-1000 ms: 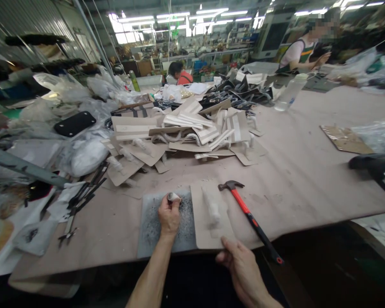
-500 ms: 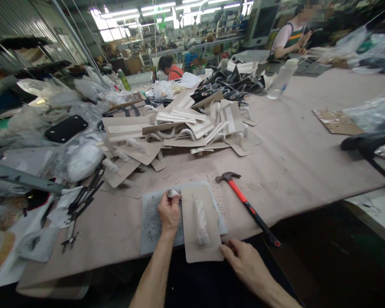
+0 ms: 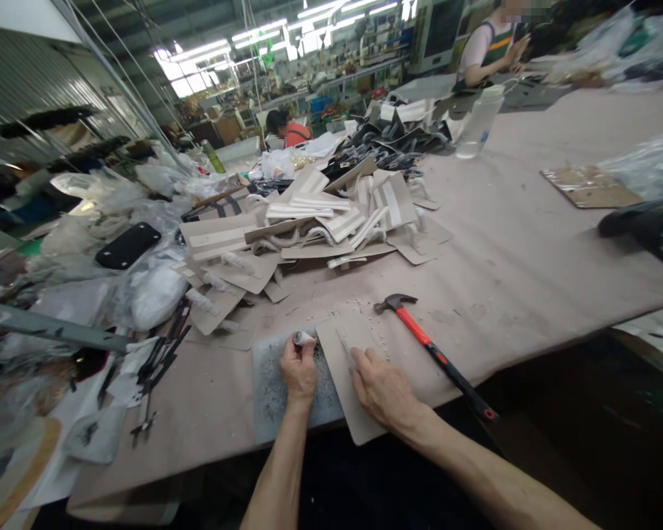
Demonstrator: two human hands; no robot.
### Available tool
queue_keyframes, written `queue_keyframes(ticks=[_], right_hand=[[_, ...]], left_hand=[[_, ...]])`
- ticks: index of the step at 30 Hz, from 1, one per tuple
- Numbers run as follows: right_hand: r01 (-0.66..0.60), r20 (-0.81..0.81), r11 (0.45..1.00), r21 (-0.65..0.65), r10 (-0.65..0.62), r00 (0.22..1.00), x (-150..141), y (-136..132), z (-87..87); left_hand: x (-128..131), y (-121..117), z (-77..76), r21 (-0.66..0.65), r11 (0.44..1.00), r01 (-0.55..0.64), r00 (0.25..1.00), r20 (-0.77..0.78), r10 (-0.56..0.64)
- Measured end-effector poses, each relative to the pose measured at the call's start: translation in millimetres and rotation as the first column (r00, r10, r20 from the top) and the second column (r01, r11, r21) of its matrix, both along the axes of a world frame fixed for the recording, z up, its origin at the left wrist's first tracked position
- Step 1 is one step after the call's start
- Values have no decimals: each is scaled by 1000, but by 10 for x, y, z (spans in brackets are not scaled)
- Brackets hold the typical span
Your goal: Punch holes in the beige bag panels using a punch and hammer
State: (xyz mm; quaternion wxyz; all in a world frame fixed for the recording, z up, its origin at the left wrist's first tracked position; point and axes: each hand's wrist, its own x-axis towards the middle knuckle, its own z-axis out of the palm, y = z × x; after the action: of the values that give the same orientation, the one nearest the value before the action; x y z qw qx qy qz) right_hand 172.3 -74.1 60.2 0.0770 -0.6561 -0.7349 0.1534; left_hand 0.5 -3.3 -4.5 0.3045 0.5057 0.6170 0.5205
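My left hand (image 3: 299, 374) is closed around a small whitish cylinder (image 3: 303, 338) with a grey end, held upright over a grey speckled slab (image 3: 268, 401). Beside it, a beige board (image 3: 345, 390) lies tilted over the slab's right part and past the table's front edge. A plastic-wrapped handle runs down the middle of this board. My right hand (image 3: 384, 390) lies over the handle with its fingers curled around it, hiding most of it. To the right rests a claw hammer (image 3: 420, 335) with a red and black grip.
Several similar boards with wrapped handles (image 3: 309, 221) are heaped behind the slab. Black strips (image 3: 163, 353) and plastic bags (image 3: 158, 291) lie left. A clear bottle (image 3: 479, 121) stands at the back right. Two people (image 3: 295, 132) work farther off. Small pale bits lie near the hammer.
My right hand has moved from the board's lower right corner up and left onto its handle. The board has turned slightly. My left hand still holds the cylinder. The camera view has shifted a little.
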Motion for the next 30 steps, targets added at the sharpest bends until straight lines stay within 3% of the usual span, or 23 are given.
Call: queue_keyframes(ticks=[5, 10, 14, 22, 30], right_hand=[[-47, -33, 995, -86, 44, 998, 62, -16, -38], [-55, -97, 992, -113, 44, 994, 53, -8, -5], [-9, -178, 990, -144, -17, 984, 56, -9, 9], [34, -219, 991, -129, -61, 974, 52, -41, -72], [28, -232, 994, -110, -53, 971, 47, -62, -129]], left_hand=[[21, 38, 108, -9, 999, 42, 997, 62, -41], [219, 182, 242, 24, 971, 240, 955, 173, -240], [424, 282, 235, 30, 933, 358, 919, 169, -358], [444, 332, 104, 10, 930, 368, 901, 244, -359], [434, 350, 74, 8, 924, 382, 913, 154, -378]])
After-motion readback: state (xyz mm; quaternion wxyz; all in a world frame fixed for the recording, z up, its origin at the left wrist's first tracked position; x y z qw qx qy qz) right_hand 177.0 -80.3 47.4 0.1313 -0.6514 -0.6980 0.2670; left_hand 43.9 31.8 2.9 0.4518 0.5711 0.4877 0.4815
